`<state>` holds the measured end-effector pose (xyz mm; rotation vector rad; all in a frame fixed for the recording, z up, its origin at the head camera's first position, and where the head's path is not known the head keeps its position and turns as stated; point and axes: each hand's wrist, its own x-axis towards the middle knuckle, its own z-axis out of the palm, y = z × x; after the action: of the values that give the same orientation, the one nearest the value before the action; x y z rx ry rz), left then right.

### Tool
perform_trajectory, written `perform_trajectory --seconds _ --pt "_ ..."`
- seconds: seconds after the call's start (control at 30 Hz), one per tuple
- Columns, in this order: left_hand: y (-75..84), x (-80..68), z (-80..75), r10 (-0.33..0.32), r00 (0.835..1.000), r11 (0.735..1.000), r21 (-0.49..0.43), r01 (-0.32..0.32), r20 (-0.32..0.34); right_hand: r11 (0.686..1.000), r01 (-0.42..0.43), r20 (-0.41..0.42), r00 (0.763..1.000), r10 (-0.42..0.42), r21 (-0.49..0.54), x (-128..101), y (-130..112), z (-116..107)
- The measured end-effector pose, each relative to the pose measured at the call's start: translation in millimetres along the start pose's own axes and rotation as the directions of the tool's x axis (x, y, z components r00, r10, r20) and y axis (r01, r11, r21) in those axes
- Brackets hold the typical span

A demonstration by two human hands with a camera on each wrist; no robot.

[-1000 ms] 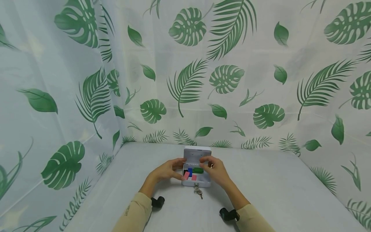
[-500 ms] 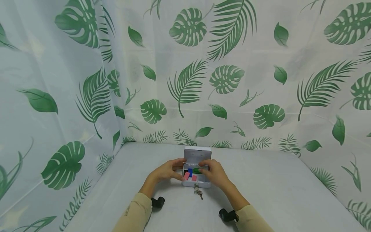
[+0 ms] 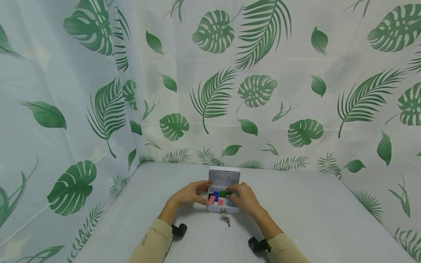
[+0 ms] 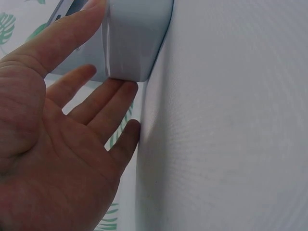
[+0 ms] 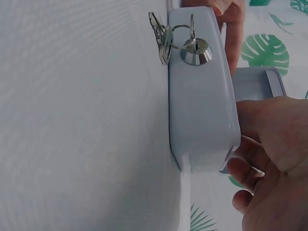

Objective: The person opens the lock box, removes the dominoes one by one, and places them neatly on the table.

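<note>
The cash box (image 3: 223, 199), small and grey, sits on the pale table (image 3: 312, 215) near its back edge, right in front of me, its lid (image 3: 224, 177) standing upright and open behind it. Inside I can see a blue block (image 3: 215, 194), a green block (image 3: 225, 193) and two pink blocks (image 3: 212, 199). A bunch of keys (image 3: 225, 217) hangs from the lock (image 5: 196, 51) in the front wall.

My left hand (image 3: 190, 193) lies flat against the box's left end, fingers (image 4: 103, 103) straight and spread along the wall, the thumb stretched up along the top edge; it steadies the box with the palm open and curls round nothing. My left forearm comes in from the lower left, the sleeve (image 3: 152, 243) lying on the table.

My right hand (image 3: 242, 199) is at the box's right end, wrist bent inward. Its fingers (image 5: 248, 171) curl round the right corner, while the fingertips in the head view reach over the rim towards the green block. Whether they touch that block I cannot tell.
</note>
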<state>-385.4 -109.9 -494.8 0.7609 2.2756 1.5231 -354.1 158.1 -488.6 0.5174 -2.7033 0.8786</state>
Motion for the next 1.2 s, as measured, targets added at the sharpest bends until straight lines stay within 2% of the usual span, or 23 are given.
perform_trajectory --seconds 0.3,0.8,1.2 --pt "1.1 -1.2 0.6 -0.006 1.000 1.000 0.006 0.006 0.001 0.993 0.014 0.041 0.999 -0.009 -0.120 -1.7 -1.7 3.3" --pt "2.8 -1.6 0.4 0.003 1.000 1.000 0.004 -0.003 0.004 0.981 0.092 0.036 0.996 -0.087 -0.170 -5.0 -3.7 1.6" --pt "1.2 -1.2 1.0 0.000 1.000 1.000 0.018 0.000 0.000 0.977 0.110 0.034 0.994 -0.105 -0.183 -5.7 -2.9 2.4"
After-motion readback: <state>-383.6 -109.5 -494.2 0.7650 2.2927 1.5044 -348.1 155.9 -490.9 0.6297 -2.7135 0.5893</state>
